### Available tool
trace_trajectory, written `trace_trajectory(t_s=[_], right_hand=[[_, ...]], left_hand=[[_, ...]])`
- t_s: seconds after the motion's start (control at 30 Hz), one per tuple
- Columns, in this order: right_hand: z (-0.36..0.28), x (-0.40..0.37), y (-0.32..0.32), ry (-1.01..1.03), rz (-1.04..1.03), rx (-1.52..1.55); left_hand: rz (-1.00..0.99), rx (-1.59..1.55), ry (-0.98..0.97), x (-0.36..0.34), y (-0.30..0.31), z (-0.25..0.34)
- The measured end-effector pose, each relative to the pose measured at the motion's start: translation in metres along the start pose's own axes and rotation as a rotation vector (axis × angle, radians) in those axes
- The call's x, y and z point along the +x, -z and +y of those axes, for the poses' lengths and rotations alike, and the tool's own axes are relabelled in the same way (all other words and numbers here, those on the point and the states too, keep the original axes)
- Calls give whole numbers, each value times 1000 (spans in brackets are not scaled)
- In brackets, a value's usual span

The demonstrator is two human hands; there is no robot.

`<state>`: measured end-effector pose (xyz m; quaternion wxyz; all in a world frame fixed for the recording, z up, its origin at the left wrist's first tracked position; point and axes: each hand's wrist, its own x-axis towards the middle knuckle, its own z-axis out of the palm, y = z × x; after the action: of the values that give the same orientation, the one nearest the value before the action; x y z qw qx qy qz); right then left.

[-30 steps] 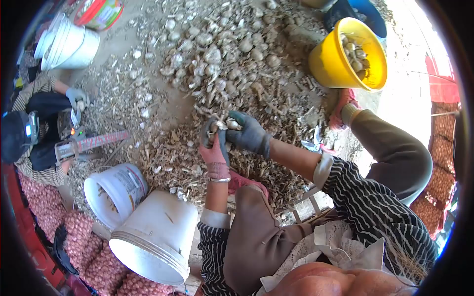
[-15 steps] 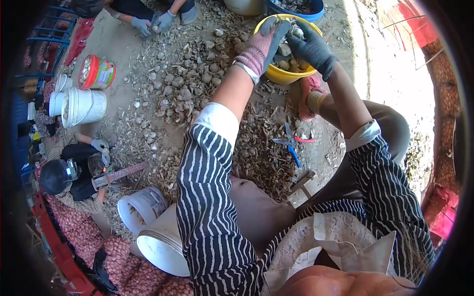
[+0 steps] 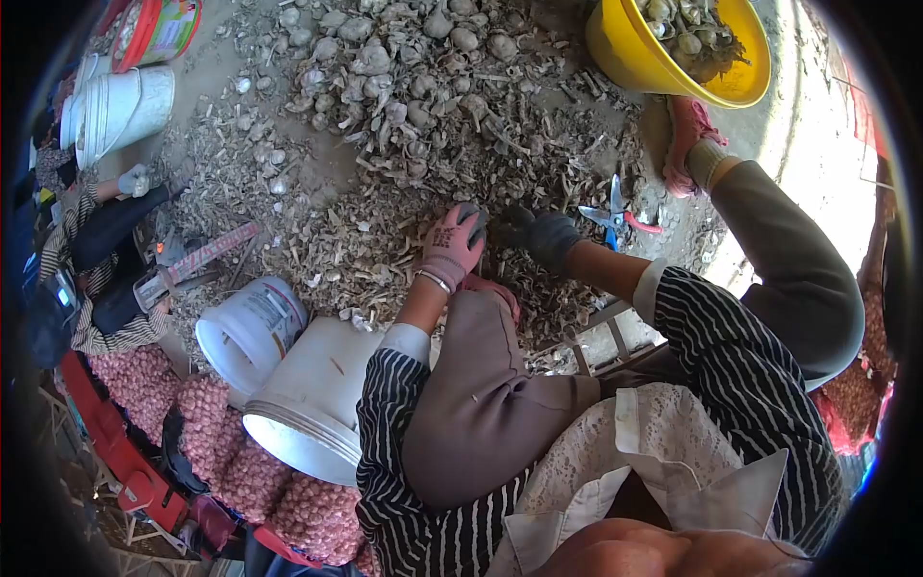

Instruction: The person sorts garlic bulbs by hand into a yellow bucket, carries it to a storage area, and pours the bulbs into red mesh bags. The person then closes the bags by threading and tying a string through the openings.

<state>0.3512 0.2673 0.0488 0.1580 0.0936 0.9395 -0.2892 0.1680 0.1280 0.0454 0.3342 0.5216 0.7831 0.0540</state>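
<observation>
My left hand (image 3: pixel 454 245), in a pink glove with grey fingertips, is low over the dry garlic leaves and stalks (image 3: pixel 385 231) in front of my knee. Its fingers bend downward and apart, with nothing visible in them. Close by on the right, my right hand (image 3: pixel 543 238) in a dark grey glove reaches into the same litter. Its fingers are blurred and dark against the debris. Beyond both hands lies a heap of garlic bulbs (image 3: pixel 370 60). Pruning shears (image 3: pixel 615 215) with blue and red handles rest open on the ground to the right.
A yellow bucket (image 3: pixel 615 48) holding garlic stands at the upper right, near my pink shoe (image 3: pixel 685 144). White buckets (image 3: pixel 312 385) lie tipped at my left. Net sacks of garlic (image 3: pixel 207 418) line the lower left. Another person (image 3: pixel 106 240) sits at the left edge.
Both hands have left the yellow bucket and come down to the litter near my knee; garlic remains in the bucket. The view has shifted, putting the bucket farther right.
</observation>
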Motion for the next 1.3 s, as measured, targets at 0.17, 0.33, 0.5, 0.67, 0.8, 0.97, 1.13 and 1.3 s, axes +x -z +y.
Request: trace_trajectory(t_s=[0.17,0.33,0.5,0.67,0.8,0.97,1.13,1.3], right_hand=[[4,2,-1,-99,-139,69],[5,30,43,-247,-69,7],[25,60,6,-73,203,-180],[35,88,32,-214,12,37],[6,66,44,-109,-50,85],[18,46,-13,253,291,-84],[32,56,3,227,120,107],[-6,117,66,120,242,333]], left_hand=[[-174,210,29,-21,0,-13],[-7,188,689,-53,11,-74],[312,96,458,-41,16,-61],[48,67,284,16,13,-13],[210,-283,364,3,2,-21],[387,-1447,780,-44,-7,-59],[647,-1421,310,-36,2,-95],[423,-603,427,41,38,-69]])
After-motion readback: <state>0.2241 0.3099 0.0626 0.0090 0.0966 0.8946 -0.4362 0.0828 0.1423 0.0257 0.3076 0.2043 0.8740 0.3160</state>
